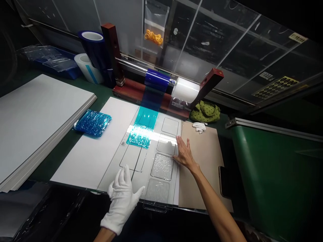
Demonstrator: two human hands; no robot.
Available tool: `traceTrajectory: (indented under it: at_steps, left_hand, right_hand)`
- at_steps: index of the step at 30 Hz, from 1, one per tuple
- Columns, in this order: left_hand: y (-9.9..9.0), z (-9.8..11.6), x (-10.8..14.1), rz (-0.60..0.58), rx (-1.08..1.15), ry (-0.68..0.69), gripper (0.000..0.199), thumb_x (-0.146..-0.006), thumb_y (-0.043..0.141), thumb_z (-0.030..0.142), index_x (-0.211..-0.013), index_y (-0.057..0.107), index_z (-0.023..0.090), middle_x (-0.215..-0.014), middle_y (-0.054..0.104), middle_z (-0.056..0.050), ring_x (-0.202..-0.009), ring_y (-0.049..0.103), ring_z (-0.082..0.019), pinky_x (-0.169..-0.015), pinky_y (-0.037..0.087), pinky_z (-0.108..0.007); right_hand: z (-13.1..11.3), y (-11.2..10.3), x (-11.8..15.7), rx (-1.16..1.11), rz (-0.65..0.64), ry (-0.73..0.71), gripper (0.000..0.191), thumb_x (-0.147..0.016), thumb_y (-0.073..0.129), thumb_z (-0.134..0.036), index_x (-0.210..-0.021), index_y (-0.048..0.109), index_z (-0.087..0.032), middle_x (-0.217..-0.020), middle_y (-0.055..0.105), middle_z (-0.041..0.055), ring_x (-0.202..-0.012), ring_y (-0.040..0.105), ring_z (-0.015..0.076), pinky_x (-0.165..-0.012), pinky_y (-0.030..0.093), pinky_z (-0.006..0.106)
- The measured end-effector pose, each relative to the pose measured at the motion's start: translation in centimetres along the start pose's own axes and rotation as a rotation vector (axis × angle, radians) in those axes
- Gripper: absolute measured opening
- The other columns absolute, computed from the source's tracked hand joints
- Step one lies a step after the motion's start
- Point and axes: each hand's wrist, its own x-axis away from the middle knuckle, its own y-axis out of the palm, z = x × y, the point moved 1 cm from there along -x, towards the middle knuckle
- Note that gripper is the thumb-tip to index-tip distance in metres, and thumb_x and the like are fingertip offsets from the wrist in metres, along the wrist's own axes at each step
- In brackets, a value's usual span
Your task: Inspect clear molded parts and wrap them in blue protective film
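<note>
The bare right grip (pixel 185 155) lies released, fingers spread flat on the clear plastic sheet (pixel 151 158) atop a white board (pixel 83 158); the white-gloved left grip (pixel 122 198) hangs open near its edge (light, flat pressure holds such sheets square).

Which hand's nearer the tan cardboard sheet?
Right. The right hand lies over the left edge of the tan cardboard sheet; the gloved left hand is well left of it, beyond the clear panels.

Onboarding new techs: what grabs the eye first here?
The crumpled teal film lies on the clear panels mid-bench, beside a crinkled blue film square on the white board. Behind them, a blue film roll sits in a red wooden rack; the white-gloved left hand is at front.
</note>
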Motion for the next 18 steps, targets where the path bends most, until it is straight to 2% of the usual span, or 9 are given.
traceTrajectory:
  at_steps: [5,8,10,12,13,16,18]
  left_hand:
    - [0.7,0.1,-1.2,-0.056,0.051,-0.013,0.1,-0.067,0.056,0.056,-0.142,0.019,0.001,-0.14,0.034,-0.024,-0.127,0.03,-0.034,-0.096,0.029,-0.053]
    - [0.0,-0.3,-4.4,-0.092,0.153,-0.078,0.1,-0.066,0.059,0.058,-0.142,0.022,0.004,-0.138,0.036,-0.024,-0.123,0.035,-0.037,-0.095,0.03,-0.054]
    - [-0.6,-0.8,-8.4,-0.094,0.293,-0.139,0.092,-0.069,0.059,0.057,-0.141,0.028,0.009,-0.134,0.04,-0.022,-0.119,0.04,-0.036,-0.095,0.033,-0.052]
    - [-1.0,-1.2,-13.5,-0.103,0.507,-0.167,0.072,-0.076,0.057,0.052,-0.135,0.04,0.015,-0.129,0.046,-0.017,-0.118,0.042,-0.032,-0.097,0.034,-0.046]
    - [-1.1,-1.4,-16.3,-0.108,0.548,-0.178,0.062,-0.078,0.056,0.05,-0.13,0.048,0.017,-0.12,0.052,-0.015,-0.112,0.047,-0.029,-0.095,0.037,-0.043]
    - [-0.9,-1.7,-23.8,-0.114,0.628,-0.197,0.043,-0.083,0.056,0.044,-0.116,0.057,0.016,-0.11,0.058,-0.011,-0.101,0.055,-0.022,-0.091,0.042,-0.04]
    - [-0.6,-1.5,-27.2,-0.12,0.692,-0.193,0.037,-0.086,0.055,0.041,-0.112,0.056,0.015,-0.111,0.058,-0.009,-0.098,0.056,-0.021,-0.087,0.046,-0.042]
  right_hand:
    - [0.3,0.0,-0.8,-0.036,-0.063,0.016,0.108,-0.076,0.062,-0.04,-0.144,-0.016,-0.009,-0.152,0.014,0.0186,-0.141,0.007,0.0298,-0.108,-0.006,0.06]
    - [0.1,-0.6,-0.4,-0.052,-0.02,0.078,0.101,-0.08,0.057,-0.045,-0.146,-0.011,-0.009,-0.152,0.009,0.0194,-0.141,0.003,0.0319,-0.107,-0.003,0.063]
    - [-0.4,-1.1,0.5,-0.076,0.055,0.142,0.089,-0.085,0.05,-0.043,-0.147,-0.005,-0.011,-0.152,0.015,0.0189,-0.141,0.008,0.031,-0.108,0.001,0.063]
    - [-1.3,-1.2,1.9,-0.125,0.133,0.202,0.077,-0.089,0.046,-0.041,-0.147,0.002,-0.014,-0.149,0.025,0.0171,-0.14,0.016,0.0296,-0.109,0.007,0.062]
    - [-1.9,-1.2,2.7,-0.156,0.163,0.222,0.073,-0.089,0.045,-0.039,-0.147,0.007,-0.016,-0.147,0.029,0.0161,-0.138,0.02,0.0293,-0.109,0.012,0.061]
    - [-4.1,-0.9,5.1,-0.267,0.201,0.254,0.064,-0.088,0.048,-0.037,-0.144,0.021,-0.02,-0.142,0.037,0.0143,-0.134,0.029,0.0299,-0.106,0.029,0.057]
    - [-5.5,-0.6,6.5,-0.337,0.201,0.277,0.06,-0.088,0.05,-0.034,-0.141,0.027,-0.022,-0.14,0.038,0.0138,-0.131,0.034,0.0301,-0.101,0.039,0.053]
